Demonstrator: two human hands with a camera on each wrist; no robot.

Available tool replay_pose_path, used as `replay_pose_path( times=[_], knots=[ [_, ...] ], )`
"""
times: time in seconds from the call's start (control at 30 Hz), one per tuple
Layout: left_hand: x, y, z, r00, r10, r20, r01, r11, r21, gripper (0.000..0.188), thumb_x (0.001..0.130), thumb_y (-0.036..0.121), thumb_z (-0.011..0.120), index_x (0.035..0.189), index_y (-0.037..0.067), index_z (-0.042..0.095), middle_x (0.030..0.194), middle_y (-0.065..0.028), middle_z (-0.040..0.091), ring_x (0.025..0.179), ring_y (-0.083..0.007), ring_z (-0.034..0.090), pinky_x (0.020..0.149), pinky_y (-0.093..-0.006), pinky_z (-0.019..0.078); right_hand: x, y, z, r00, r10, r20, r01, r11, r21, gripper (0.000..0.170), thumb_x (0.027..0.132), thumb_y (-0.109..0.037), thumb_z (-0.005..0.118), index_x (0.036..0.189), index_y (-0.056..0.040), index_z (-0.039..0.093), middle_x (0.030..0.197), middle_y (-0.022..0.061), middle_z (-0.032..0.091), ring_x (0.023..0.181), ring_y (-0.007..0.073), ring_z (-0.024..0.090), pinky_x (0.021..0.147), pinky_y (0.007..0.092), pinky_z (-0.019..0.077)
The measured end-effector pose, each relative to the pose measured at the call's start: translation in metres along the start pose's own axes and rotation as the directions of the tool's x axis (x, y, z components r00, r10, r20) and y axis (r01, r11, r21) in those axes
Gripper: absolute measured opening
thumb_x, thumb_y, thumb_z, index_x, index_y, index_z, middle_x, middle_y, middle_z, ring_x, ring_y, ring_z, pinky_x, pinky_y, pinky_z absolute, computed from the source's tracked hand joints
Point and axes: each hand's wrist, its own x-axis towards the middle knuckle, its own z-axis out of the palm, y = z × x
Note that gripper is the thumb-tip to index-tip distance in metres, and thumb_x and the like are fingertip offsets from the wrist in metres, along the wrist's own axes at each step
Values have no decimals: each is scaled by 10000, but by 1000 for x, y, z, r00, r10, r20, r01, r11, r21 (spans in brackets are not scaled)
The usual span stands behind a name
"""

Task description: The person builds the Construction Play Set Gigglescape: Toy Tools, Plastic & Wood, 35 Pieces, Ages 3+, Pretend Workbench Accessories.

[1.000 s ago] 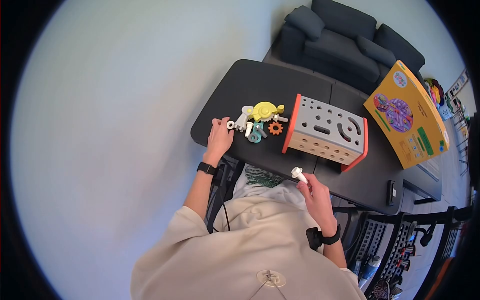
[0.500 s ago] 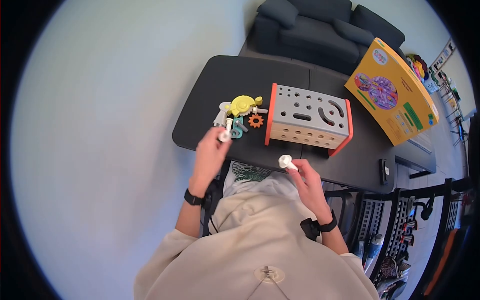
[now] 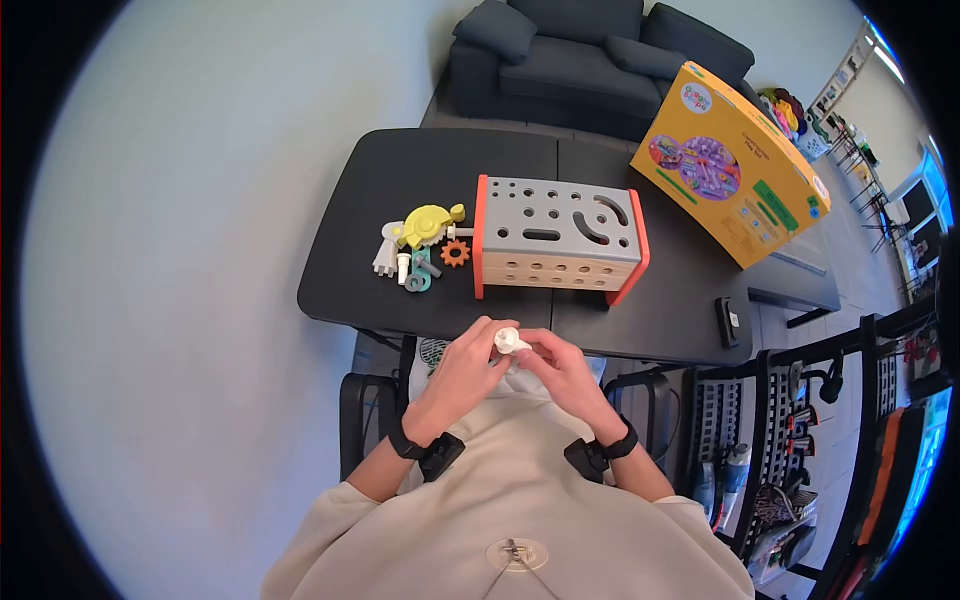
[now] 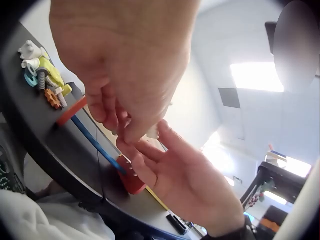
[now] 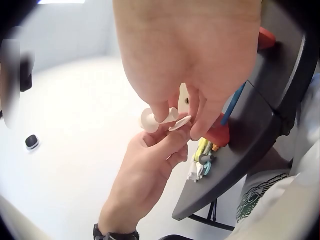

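Observation:
Both hands meet just off the table's front edge. My right hand pinches a white toy bolt by its shank, its wide head sticking out past the fingers. Close beside it, my left hand pinches a white nut between thumb and fingers. In the left wrist view the fingers hide most of both pieces. On the table's left lie a yellow toy saw, an orange gear, a second white bolt, a teal strip and a grey bolt.
A toy workbench with a grey holed top and red ends stands mid-table, beyond the hands. Behind it to the right leans a large yellow box. A small black object lies at the right edge of the black table.
The left hand has lifted the white nut from the table's left side and brought it rightward to the bolt. The right hand still holds the bolt. The head view has shifted.

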Motion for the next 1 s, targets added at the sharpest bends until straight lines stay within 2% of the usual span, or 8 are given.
replay_pose_path(
  times=[0.23, 0.37, 0.57, 0.77, 0.83, 0.87, 0.93, 1.0],
  knots=[
    [-3, -1, -4, 999, -5, 47, 9, 997, -75, 511, 941, 33, 760, 1413, 8, 565, 1205, -158, 691, 981, -249, 738, 871, -351, 600, 5, 17, -3, 994, 101, 37, -104, 992, 74, 275, 1092, -130, 642, 1304, 43, 652, 1224, 98, 722, 1079, 162, 722, 963, 315, 558],
    [-3, 6, -13, 997, -23, 78, 34, 989, -144, 461, 979, 62, 738, 1404, 3, 569, 1205, -151, 695, 1008, -243, 741, 903, -348, 599, 4, 6, -3, 1000, 24, -11, -24, 1000, 0, 251, 1074, -100, 658, 1269, 58, 668, 1235, 87, 684, 1098, 180, 726, 959, 322, 567],
    [4, -5, -18, 962, -150, 229, 217, 928, -304, 401, 1056, 115, 674, 1417, -16, 557, 1232, -143, 709, 1039, -209, 736, 944, -343, 591, 8, 0, -4, 1000, -4, -11, 3, 995, -98, 232, 1043, -45, 680, 1241, 74, 680, 1272, 86, 641, 1121, 205, 726, 998, 333, 573],
    [9, -16, -4, 964, -157, 214, 244, 838, -488, 334, 1116, 113, 590, 1414, -35, 556, 1258, -123, 698, 1096, -161, 717, 988, -326, 587, 13, 11, -6, 999, -16, -39, 19, 997, 78, 248, 1034, -12, 667, 1267, 67, 639, 1312, 93, 592, 1184, 218, 706, 1020, 333, 577],
    [10, -26, 2, 953, -167, 251, 297, 661, -689, 354, 1126, 168, 590, 1419, -29, 561, 1295, -118, 681, 1160, -167, 698, 1016, -331, 579, 14, 12, -4, 999, -20, -51, 28, 987, 161, 285, 1025, -1, 675, 1293, 49, 589, 1320, 104, 584, 1206, 213, 696, 1007, 332, 586],
    [11, -27, 3, 954, -173, 244, 297, 654, -696, 354, 1126, 168, 590, 1419, -29, 561, 1295, -118, 681, 1160, -167, 698, 1016, -331, 579, 14, 16, -3, 999, -14, -40, 20, 988, 155, 285, 1025, -1, 675, 1293, 49, 589, 1320, 104, 584, 1206, 213, 696, 1007, 332, 586],
    [11, -28, 5, 926, -222, 305, 377, 514, -771, 373, 1144, 236, 564, 1418, -17, 573, 1324, -113, 667, 1195, -173, 680, 1036, -339, 571, 15, 22, 0, 992, -65, -107, 70, 997, 36, 304, 1016, 6, 687, 1293, 30, 565, 1294, 111, 625, 1183, 194, 697, 990, 330, 593],
    [9, -28, 11, 925, -223, 309, 380, 487, -786, 382, 1149, 261, 552, 1417, -11, 579, 1323, -114, 669, 1186, -174, 683, 1035, -345, 572, 16, 18, 3, 992, -51, -119, 50, 999, -16, 296, 1019, 5, 681, 1293, 25, 571, 1268, 110, 648, 1168, 183, 698, 969, 327, 594]
  ],
)
